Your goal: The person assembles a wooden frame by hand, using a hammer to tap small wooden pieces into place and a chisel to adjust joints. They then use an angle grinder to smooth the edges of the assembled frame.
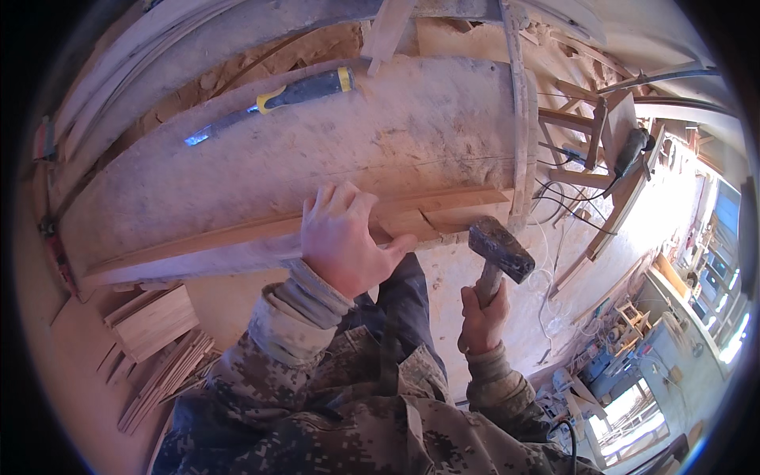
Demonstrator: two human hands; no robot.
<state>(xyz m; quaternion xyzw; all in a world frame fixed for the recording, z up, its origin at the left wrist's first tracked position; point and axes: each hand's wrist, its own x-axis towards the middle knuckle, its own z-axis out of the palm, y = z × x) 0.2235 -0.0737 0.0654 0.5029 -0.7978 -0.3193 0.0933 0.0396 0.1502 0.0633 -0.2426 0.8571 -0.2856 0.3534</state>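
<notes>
The pale, dusty workbench (443, 103) stretches from left to right, with a slat (518, 119) across its right end and a broad strip of scuffed top between the chisel (305, 89) on the far side and the timber (269, 232) along the near edge. Floor (447, 293) shows between the person's legs and the hammer, giving that arm room. The timber is long and straight-sided, reddish brown on top, paler on its near side, with a dark gash toward its right end. Right of the legs, the dark, worn hammer (501, 251) has its blocky head close to that end; I cannot tell whether they touch. The left hand (342, 237) holds the timber, fingers over the far edge, thumb spread right; the right hand (484, 318) is wrapped around the hammer's handle.
</notes>
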